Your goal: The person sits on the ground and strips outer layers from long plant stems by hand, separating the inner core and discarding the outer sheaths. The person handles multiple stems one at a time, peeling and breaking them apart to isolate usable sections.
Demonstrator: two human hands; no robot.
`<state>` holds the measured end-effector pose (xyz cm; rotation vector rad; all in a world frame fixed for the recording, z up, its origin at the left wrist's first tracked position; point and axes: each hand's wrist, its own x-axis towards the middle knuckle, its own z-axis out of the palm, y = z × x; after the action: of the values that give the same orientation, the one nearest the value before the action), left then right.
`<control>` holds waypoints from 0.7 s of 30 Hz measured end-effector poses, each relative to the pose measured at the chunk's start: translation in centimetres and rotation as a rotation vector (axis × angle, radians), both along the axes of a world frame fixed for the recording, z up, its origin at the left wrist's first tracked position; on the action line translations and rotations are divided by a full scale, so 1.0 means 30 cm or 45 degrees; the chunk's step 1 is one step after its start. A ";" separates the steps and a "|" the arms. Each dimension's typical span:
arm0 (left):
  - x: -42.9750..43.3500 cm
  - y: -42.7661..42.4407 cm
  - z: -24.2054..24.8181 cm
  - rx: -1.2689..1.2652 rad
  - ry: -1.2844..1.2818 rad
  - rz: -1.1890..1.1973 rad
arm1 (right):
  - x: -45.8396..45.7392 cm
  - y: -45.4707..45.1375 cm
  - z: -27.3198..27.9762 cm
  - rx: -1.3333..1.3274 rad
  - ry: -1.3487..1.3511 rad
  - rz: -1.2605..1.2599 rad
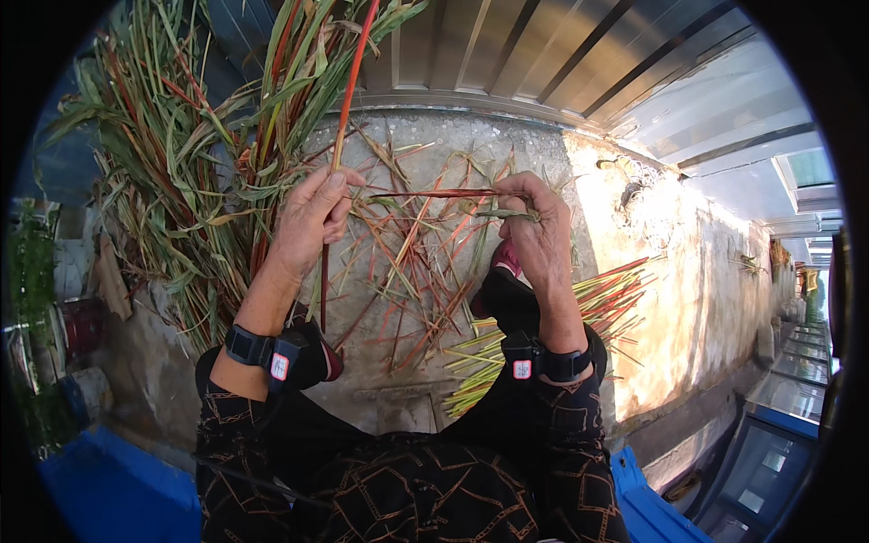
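My left hand (319, 203) grips a long reddish stalk (349, 88), which runs up past the top of the picture and pokes out below the fist. Pinched in the fingers of my right hand (536, 214) is a dark red strip of leaf sheath (441, 193), its thin tip pointing towards my left hand. A green leaf piece (506, 214) also hangs from those right fingers. Between my feet, peeled strips and bits of stalk (421, 271) lie scattered on the concrete floor (387, 339).
A large heap of leafy stalks (197, 170) stands on the left, against a ribbed metal door (489, 47). Bare yellow-green and red stalks (611, 298) lie in a pile beside and under my right leg. Farther right is a tangle of pale cord (641, 197) in sunlight.
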<state>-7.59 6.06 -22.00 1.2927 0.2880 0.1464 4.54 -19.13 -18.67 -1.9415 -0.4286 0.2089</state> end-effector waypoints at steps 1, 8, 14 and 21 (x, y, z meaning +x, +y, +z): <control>-0.008 -0.048 -0.001 -0.063 0.022 -0.199 | -0.026 0.021 -0.020 -0.024 -0.022 0.125; -0.017 -0.183 -0.027 0.138 0.211 -0.481 | -0.071 0.079 -0.030 0.456 0.529 0.484; -0.032 -0.204 -0.031 -0.058 0.136 -0.336 | -0.070 0.085 -0.042 0.404 0.494 0.424; -0.027 -0.181 -0.042 -0.165 0.111 -0.384 | -0.072 0.093 -0.043 0.413 0.470 0.515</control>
<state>-8.40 0.64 -23.26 1.2001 0.1711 -0.1829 2.39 -16.33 -19.98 -1.4438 -0.5651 0.7029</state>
